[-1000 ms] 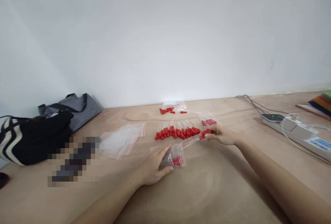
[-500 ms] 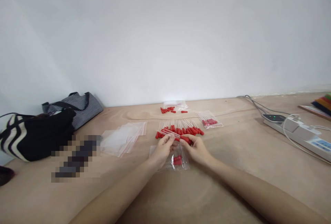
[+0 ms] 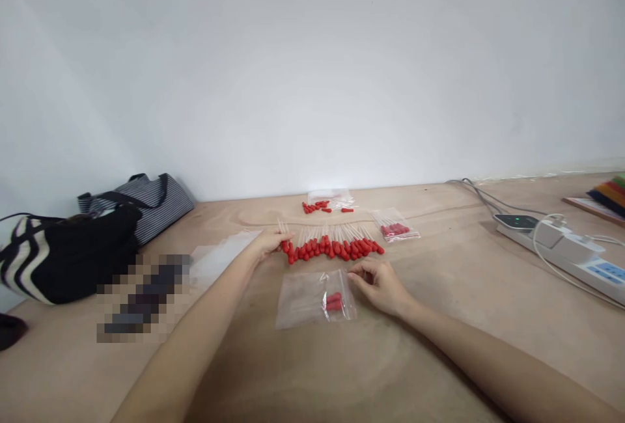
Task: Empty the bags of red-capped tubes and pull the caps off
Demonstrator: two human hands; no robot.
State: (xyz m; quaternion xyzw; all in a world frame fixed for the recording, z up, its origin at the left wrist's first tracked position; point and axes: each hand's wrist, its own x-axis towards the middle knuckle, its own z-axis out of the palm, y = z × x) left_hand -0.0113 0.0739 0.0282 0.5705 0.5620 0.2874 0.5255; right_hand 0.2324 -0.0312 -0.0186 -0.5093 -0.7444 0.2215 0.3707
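My left hand [image 3: 271,243] is at the left end of a row of droppers [image 3: 336,247] with red rubber bulbs and thin clear tubes. Its fingers are closed around a few droppers [image 3: 285,246] there, their tubes pointing up and away. In front of the row lies a clear zip bag [image 3: 300,299] with a few red-bulbed droppers [image 3: 334,301] inside. My right hand [image 3: 378,282] rests at the bag's right edge, thumb and fingertips pinched together at its upper right corner. The fingertips partly hide what they grip.
Empty zip bags [image 3: 215,267] lie on the left, partly behind my left forearm. Filled bags [image 3: 396,228] sit right of the row. More red bulbs [image 3: 317,206] and a bag [image 3: 332,197] are by the wall. Fabric bags [image 3: 97,247] stand left; a power strip [image 3: 566,250] with cables is right.
My hands were together over the row, holding droppers. They have parted: the left went to the row's left end, the right came down to the zip bag's edge.
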